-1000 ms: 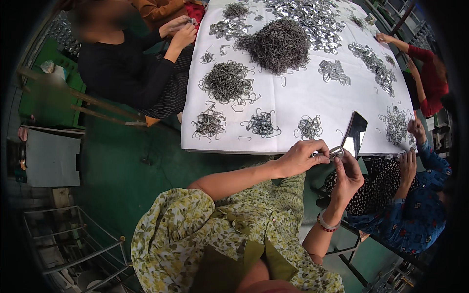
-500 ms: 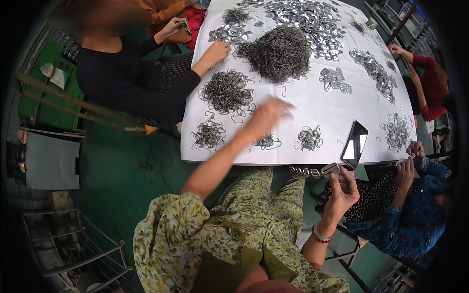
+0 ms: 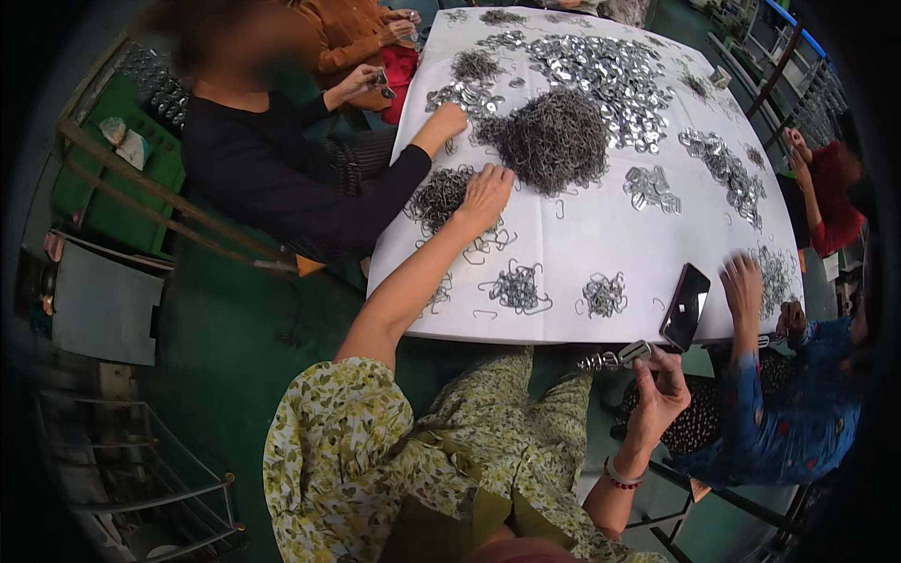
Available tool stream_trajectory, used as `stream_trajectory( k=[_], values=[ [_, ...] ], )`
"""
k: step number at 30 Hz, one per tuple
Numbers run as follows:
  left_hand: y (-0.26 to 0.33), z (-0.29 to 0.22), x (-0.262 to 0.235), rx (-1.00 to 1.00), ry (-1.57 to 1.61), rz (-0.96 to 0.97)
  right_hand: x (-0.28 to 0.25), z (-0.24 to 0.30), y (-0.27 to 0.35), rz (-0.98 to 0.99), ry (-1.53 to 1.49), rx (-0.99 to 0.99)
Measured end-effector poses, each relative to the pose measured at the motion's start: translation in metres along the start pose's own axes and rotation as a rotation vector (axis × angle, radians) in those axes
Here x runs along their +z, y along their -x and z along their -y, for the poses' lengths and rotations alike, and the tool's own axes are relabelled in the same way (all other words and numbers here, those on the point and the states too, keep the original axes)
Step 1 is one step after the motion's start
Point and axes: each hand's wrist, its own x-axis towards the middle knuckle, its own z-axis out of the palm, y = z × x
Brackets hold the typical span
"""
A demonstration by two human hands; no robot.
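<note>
My left hand (image 3: pixel 486 195) reaches over the white table (image 3: pixel 563 281), back of the hand up. Its fingers are bent down together at the lower left edge of a big heap of dark wire hooks (image 3: pixel 554 141); their tips are hidden. Just left of it lies a smaller pile of wire hooks (image 3: pixel 441 199). At the near table edge my right hand (image 3: pixel 657 399) pinches a silver slotted metal buckle (image 3: pixel 634 353). A short row of shiny metal pieces (image 3: pixel 599 360) extends leftward from it. Closer to me lie two small hook piles (image 3: pixel 514 287) (image 3: pixel 603 295).
A black phone (image 3: pixel 686 307) lies at the near right table edge. Round metal discs (image 3: pixel 601 80) and flat metal pieces (image 3: pixel 650 190) are spread farther back. Co-workers sit left and right; a sleeved arm (image 3: pixel 404 178) reaches in from the left, another hand (image 3: pixel 743 291) on the right.
My left hand has swung left and away from me to the big heap's edge. The right hand keeps its buckle. On the right, a co-worker's hand has come over the table.
</note>
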Motion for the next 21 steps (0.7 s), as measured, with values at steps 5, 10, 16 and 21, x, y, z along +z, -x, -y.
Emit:
stream_trajectory(
  k=[5,10,16,21],
  values=[
    [0.001,0.02,0.011,0.068,-0.085,0.148,-0.005,0.001,0.004,0.002,0.016,-0.045],
    [0.003,0.028,0.031,0.123,-0.151,0.097,-0.008,-0.002,0.008,-0.006,0.073,-0.021],
    [0.003,-0.009,-0.003,-0.069,0.203,-0.101,-0.007,-0.011,0.008,0.012,0.135,-0.023],
    [0.01,-0.007,0.005,-0.197,0.292,-0.014,-0.009,-0.015,0.015,-0.004,0.108,0.08]
  ],
)
